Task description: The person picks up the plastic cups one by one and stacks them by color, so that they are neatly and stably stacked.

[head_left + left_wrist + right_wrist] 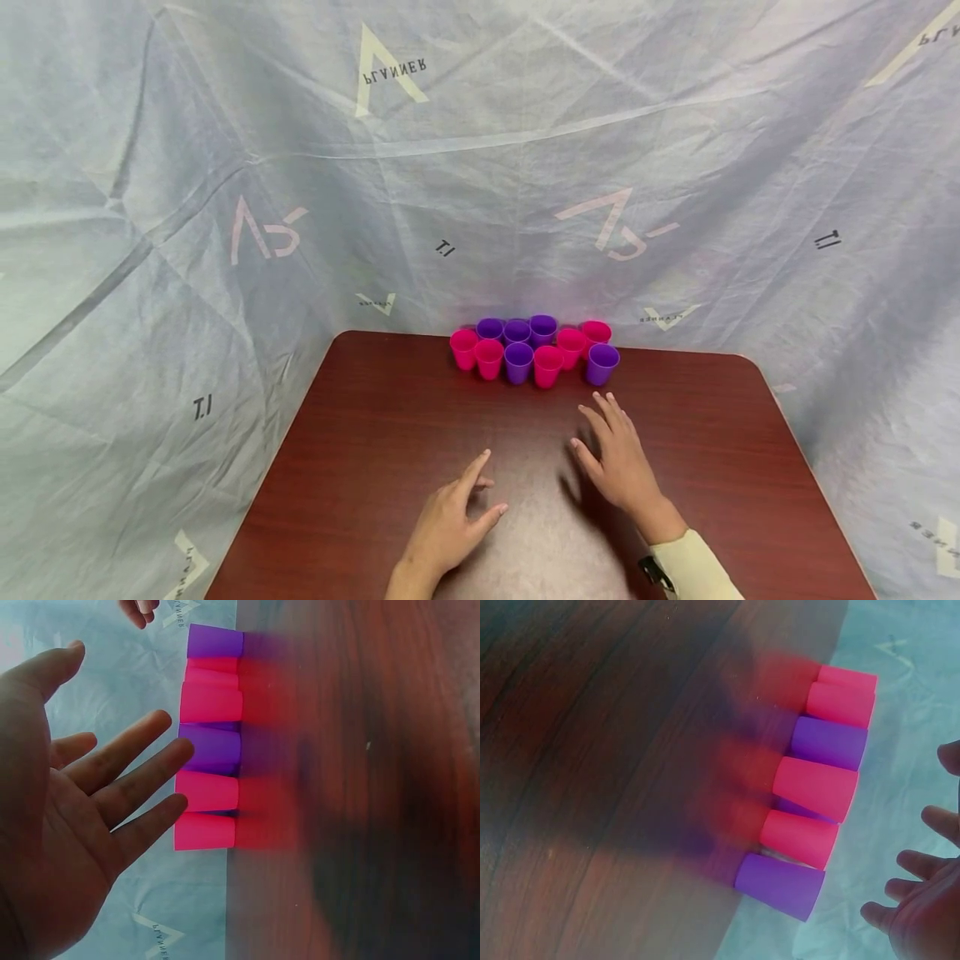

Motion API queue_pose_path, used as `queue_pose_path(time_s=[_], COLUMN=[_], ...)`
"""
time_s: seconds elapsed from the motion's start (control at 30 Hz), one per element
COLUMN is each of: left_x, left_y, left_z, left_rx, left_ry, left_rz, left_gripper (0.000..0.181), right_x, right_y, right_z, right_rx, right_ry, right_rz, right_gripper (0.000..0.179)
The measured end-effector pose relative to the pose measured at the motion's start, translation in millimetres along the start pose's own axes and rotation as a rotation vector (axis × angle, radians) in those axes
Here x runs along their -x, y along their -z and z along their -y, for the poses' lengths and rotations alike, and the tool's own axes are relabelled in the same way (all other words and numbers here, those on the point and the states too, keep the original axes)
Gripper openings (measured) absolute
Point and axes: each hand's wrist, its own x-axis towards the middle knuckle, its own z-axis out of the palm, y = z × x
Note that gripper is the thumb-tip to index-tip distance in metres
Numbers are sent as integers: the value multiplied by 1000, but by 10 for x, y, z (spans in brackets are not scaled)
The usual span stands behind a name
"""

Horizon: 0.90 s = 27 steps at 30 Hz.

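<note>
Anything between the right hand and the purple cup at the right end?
Nothing visible: in the head view, no object shows between the right hand and that purple cup. A pink cup stands behind it, out of the way.

Bare tabletop (322,467) at the head view's lower left and lower right leaves room to pass. Just below centre, close-set cups (518,367) block the way to the hanging sheet (495,183).

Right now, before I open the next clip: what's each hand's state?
Left hand: open, holding nothing.
Right hand: open, holding nothing, nearest the rightmost purple cup.
</note>
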Motion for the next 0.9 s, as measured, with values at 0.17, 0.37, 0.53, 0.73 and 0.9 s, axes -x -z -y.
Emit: queue_pose_path(time_s=[0.17, 0.37, 0.53, 0.73, 0.9], left_x=[23, 47, 58, 83, 117], left_y=[-17, -20, -22, -44, -54], left_z=[13, 8, 2, 16, 28], left_rx=[14, 13, 34, 54, 68], left_ry=[11, -12, -14, -17, -22], left_rz=[13, -2, 1, 8, 3], left_gripper=[71, 69, 65, 60, 59], right_x=[-43, -109, -158, -204, -255], right_y=[-22, -22, -37, -71, -115], right_z=[-20, -45, -78, -131, -186], right_rx=[-4, -14, -17, -15, -5], right_ry=[-15, -35, -20, -21, -27], right_rz=[16, 35, 31, 37, 42], right_gripper=[57, 57, 57, 57, 60])
